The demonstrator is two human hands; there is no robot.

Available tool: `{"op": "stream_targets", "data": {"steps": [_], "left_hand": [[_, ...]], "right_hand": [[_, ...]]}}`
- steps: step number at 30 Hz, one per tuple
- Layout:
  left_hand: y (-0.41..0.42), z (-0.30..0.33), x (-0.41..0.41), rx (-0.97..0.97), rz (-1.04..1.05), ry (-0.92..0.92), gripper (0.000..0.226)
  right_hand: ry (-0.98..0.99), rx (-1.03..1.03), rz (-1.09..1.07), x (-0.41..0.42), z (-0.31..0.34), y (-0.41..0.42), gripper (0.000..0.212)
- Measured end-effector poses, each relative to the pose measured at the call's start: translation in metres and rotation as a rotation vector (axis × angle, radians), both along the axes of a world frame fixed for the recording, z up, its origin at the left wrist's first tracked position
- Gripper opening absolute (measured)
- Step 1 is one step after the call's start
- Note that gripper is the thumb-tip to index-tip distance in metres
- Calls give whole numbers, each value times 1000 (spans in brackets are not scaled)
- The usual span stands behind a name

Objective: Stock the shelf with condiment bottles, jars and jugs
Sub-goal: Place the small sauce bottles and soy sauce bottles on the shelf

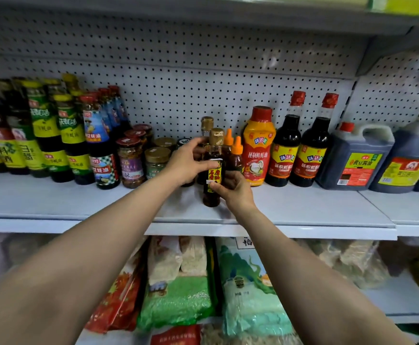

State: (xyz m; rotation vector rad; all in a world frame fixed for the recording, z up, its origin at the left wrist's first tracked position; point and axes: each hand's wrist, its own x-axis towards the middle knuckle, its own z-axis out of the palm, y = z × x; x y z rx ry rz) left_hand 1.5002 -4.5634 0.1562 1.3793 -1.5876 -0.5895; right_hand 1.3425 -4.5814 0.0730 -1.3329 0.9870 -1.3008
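Sesame-oil bottle [213,168] pinched by my left hand [187,163] and right hand [230,188]; I'd seat it upright on the shelf [303,207], label forward.

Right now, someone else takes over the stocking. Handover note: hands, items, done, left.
Left hand: grips the gold-capped dark bottle at its shoulder.
Right hand: pinches the same bottle low on its label.
Bottle: upright, at or just above the shelf, in front of a second gold-capped bottle; whether its base is down I cannot tell.
Done: sauce bottles at left, jars, two orange-nozzle bottles, red squeeze bottle, soy bottles and jugs at right.
Left: seat this bottle, release.
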Motion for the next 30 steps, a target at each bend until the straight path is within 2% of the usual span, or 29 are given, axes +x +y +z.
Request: {"op": "stream_targets", "data": {"steps": [7, 11, 13, 23, 30], "left_hand": [[-18, 9, 2, 24, 68, -343, 67], [-23, 9, 6, 6, 136, -450, 71], [-26, 9, 8, -4, 152, -468, 74], [-38, 10, 12, -61, 162, -584, 74], [-43, 12, 16, -102, 123, -540, 57]], "right_hand": [[126, -13, -21, 0, -8, -7, 50], [145, 65, -137, -1, -19, -8, 27], [200, 87, -199, 2, -20, -8, 23], [332, 104, -365, 18, -18, -12, 33], [429, 127, -428, 24, -16, -15, 35]]}}
